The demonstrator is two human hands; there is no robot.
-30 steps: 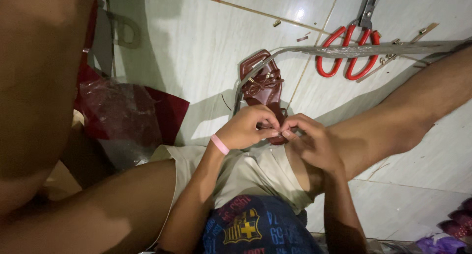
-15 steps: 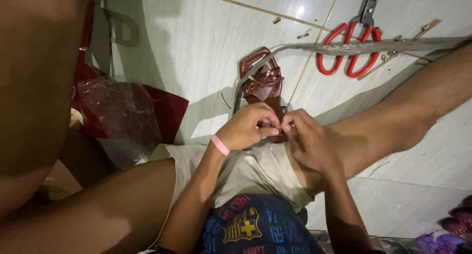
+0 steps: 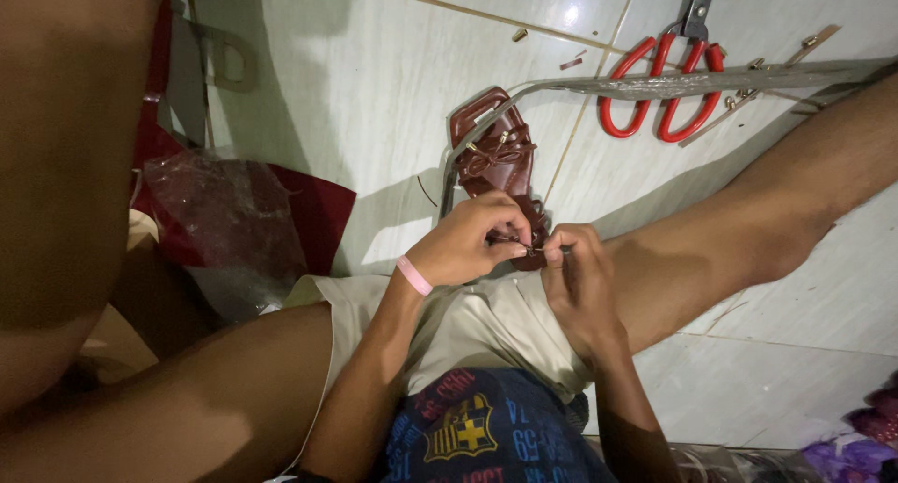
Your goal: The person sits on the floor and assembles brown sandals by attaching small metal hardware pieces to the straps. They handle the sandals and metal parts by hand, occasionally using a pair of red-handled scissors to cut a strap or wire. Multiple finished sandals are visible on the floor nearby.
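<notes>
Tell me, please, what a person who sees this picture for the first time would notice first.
Two bare hands meet at the centre, the left hand with a pink wristband and the right hand, pinching something small at the heel end of a dark brown strappy sandal on the pale tiled floor. Next come the red-handled scissors at the upper right.

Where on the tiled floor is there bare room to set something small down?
Bare tile lies between the brown strappy sandal and the crumpled clear plastic bag, and below the outstretched leg at right. It is crowded around the red-handled scissors and where the left hand and right hand meet.
</notes>
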